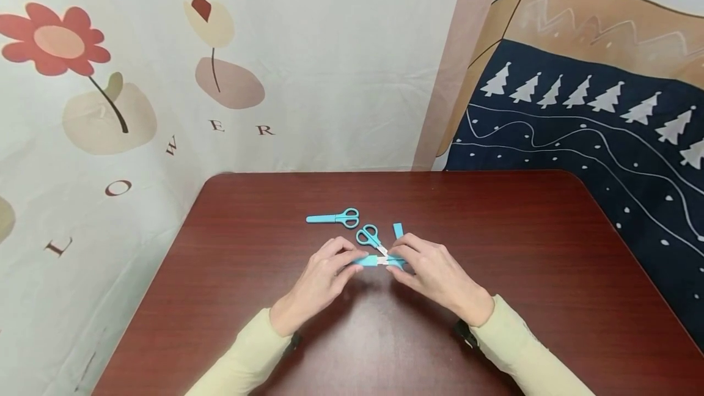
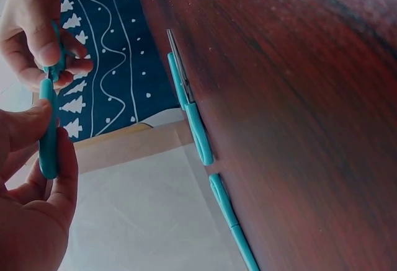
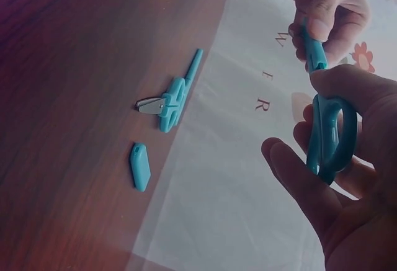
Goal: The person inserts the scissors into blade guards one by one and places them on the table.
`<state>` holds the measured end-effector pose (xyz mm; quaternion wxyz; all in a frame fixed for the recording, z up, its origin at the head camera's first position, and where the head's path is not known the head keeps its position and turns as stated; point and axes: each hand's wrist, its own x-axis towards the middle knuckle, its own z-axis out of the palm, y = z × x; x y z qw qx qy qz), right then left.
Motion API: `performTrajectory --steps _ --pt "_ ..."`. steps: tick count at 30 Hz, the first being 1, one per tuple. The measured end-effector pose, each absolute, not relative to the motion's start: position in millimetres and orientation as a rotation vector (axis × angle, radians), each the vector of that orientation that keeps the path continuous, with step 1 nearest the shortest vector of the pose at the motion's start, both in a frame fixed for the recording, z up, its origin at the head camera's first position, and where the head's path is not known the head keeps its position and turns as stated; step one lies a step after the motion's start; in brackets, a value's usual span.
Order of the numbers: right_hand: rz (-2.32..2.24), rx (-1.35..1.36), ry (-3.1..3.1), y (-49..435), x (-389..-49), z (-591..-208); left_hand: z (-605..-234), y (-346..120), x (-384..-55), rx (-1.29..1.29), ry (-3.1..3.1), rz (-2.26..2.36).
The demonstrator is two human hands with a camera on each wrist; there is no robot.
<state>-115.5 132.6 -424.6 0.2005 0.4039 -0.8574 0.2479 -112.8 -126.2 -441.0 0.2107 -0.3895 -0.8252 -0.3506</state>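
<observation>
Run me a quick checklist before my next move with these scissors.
1. Left hand holding the cover: ok.
2. Right hand holding the scissors: ok.
3. Blades lined up with the cover: ok.
4. Blades fully covered: not ok, metal shows between cover and handles.
5. Other pairs covered: not ok; far pair is, near pair is bare.
6. Loose cover fits the near pair: cannot tell.

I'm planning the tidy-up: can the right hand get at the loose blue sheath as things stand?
Probably not without letting go first: the right hand holds scissors. The loose sheath lies nearby on the table, though, uncovered.
</observation>
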Motion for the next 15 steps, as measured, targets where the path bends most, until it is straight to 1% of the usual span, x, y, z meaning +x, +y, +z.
performTrajectory --steps 15 --pt "0.677 1.112 -2.408 127.8 -117.9 -423.4 -441.4 -128.0 -115.4 -1.076 -2.278 -0.997"
